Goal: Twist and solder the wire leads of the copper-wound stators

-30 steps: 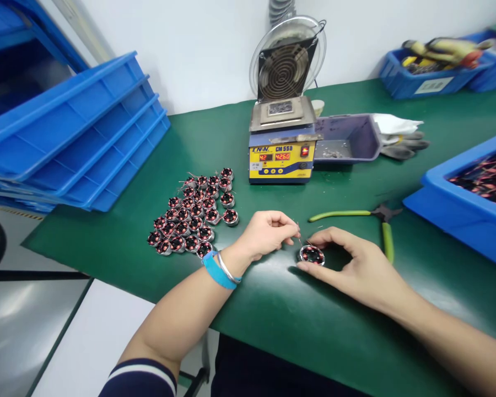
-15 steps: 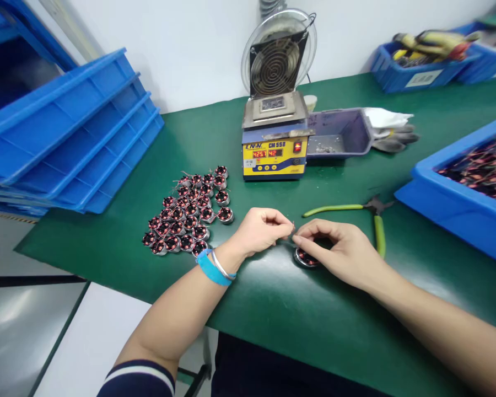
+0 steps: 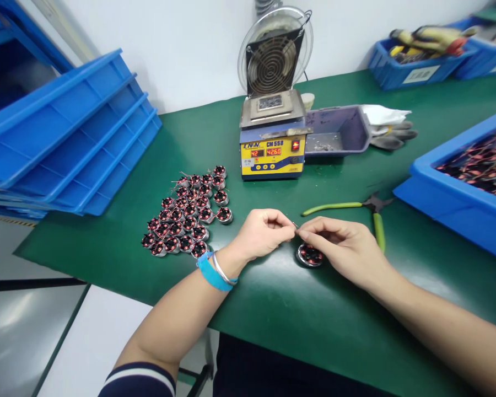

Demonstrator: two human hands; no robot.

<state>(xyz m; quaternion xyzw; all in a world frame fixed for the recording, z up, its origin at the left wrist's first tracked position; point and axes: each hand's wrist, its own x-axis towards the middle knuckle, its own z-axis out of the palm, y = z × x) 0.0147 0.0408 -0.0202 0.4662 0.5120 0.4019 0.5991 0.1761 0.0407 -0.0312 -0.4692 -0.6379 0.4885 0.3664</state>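
Small round metal-cased coil with red-brown copper windings (image 3: pixel 310 255) lay on the green bench mat (image 3: pixel 273 309), directly under the fingers of the right hand (image 3: pixel 341 245). The left hand (image 3: pixel 261 231) and the right hand met fingertip to fingertip just above the coil, both pinched shut on a thin wire lead (image 3: pixel 296 225) rising from it; the lead itself was barely resolvable. A cluster of like coils (image 3: pixel 186 215) lay on the mat to the left of the left hand, apart from it. Green-handled side cutters (image 3: pixel 355 209) lay just behind the right hand. A yellow-fronted solder pot with red digit displays (image 3: pixel 271 144) stood farther back, a round wire-guarded fan (image 3: pixel 275 55) behind it and a grey open tray (image 3: pixel 337 131) beside it. Stacked blue plastic trays (image 3: pixel 66 138) sat at far left, a blue bin of coils (image 3: pixel 467 182) at right
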